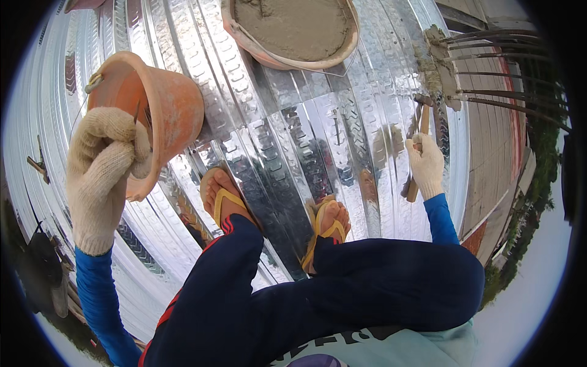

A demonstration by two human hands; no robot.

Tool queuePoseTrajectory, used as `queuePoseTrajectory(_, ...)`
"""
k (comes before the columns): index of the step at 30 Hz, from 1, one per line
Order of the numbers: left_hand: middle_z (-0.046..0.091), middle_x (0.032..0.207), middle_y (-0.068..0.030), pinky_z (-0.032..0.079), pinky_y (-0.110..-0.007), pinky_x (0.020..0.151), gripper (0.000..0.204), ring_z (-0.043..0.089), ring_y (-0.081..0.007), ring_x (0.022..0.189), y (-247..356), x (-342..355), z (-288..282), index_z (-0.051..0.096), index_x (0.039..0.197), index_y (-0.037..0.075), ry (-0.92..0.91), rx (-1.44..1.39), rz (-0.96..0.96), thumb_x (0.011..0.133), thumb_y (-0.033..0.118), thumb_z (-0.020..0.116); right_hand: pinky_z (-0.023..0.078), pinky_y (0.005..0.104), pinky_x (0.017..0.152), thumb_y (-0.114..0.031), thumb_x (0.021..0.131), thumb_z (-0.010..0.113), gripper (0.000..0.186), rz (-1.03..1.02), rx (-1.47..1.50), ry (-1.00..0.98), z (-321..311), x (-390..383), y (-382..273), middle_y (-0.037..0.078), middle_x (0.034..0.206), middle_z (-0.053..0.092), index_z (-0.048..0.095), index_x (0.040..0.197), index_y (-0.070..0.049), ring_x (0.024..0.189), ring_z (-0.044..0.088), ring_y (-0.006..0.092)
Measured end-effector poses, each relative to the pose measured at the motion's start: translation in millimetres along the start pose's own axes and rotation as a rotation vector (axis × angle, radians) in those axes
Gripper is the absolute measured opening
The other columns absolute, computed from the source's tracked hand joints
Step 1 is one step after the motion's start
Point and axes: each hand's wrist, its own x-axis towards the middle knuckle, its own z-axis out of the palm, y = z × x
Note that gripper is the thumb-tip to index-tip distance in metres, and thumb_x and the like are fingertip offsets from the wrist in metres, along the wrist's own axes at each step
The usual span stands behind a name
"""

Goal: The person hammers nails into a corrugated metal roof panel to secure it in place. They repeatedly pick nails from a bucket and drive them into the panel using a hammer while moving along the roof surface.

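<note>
My left hand, in a cream knit glove, is raised at the left with its fingers curled together. A thin dark spike, like a nail, sticks up from its fingertips; I cannot make out its full length. Just behind this hand an orange bucket lies tipped, its mouth facing left. At the right, my gloved right hand grips a hammer by its wooden handle. The dark hammer head points away from me, over the shiny metal decking.
A second bucket, full of wet grey mortar, stands at the far middle. Dark reinforcing bars jut out at the upper right beside a rough concrete lump. My sandalled feet rest on the ribbed decking.
</note>
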Motion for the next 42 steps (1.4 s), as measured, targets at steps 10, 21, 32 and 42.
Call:
queuePoseTrajectory(10,0.081,0.105,-0.0129,0.066,-0.031,0.089,0.032,0.079,-0.0174,0.09,39.2,68.0,179.0,0.08,0.125,-0.001,-0.818,0.232,0.133,0.1,0.018,0.079,0.056,0.0486,0.103,-0.058,0.099,0.074,0.074,0.455,0.093,0.23,29.5,-61.7,101.9,0.027,0.132,0.075,0.07,0.138,0.005,0.12,0.073,0.0414)
queuePoseTrajectory(21,0.083,0.106,-0.0066,0.063,-0.028,0.085,0.033,0.077,-0.0114,0.089,-46.6,161.9,381.0,0.083,0.127,0.005,-0.639,0.459,0.494,0.104,0.028,0.077,0.059,0.056,0.088,-0.039,0.096,0.072,0.045,0.397,0.183,0.184,43.4,-41.1,80.0,0.027,0.104,0.079,0.069,0.126,-0.005,0.1,0.076,0.0479)
queuePoseTrajectory(32,0.083,0.1,-0.012,0.06,-0.038,0.091,0.024,0.078,-0.0291,0.098,-142.0,215.7,466.4,0.088,0.111,0.017,-0.329,0.452,0.579,0.096,0.032,0.078,0.059,0.0549,0.088,-0.035,0.096,0.073,0.048,0.465,0.24,0.142,44.8,-43.0,75.6,0.026,0.107,0.079,0.067,0.136,-0.008,0.101,0.076,0.0457)
queuePoseTrajectory(42,0.082,0.101,-0.0062,0.047,-0.047,0.103,0.017,0.073,-0.0299,0.103,-157.1,228.6,483.0,0.089,0.104,0.022,-0.245,0.652,0.852,0.094,0.032,0.079,0.059,0.0535,0.087,-0.035,0.097,0.073,0.053,0.513,0.263,0.081,42.8,-41.5,73.7,0.025,0.106,0.079,0.065,0.141,-0.007,0.099,0.077,0.0448)
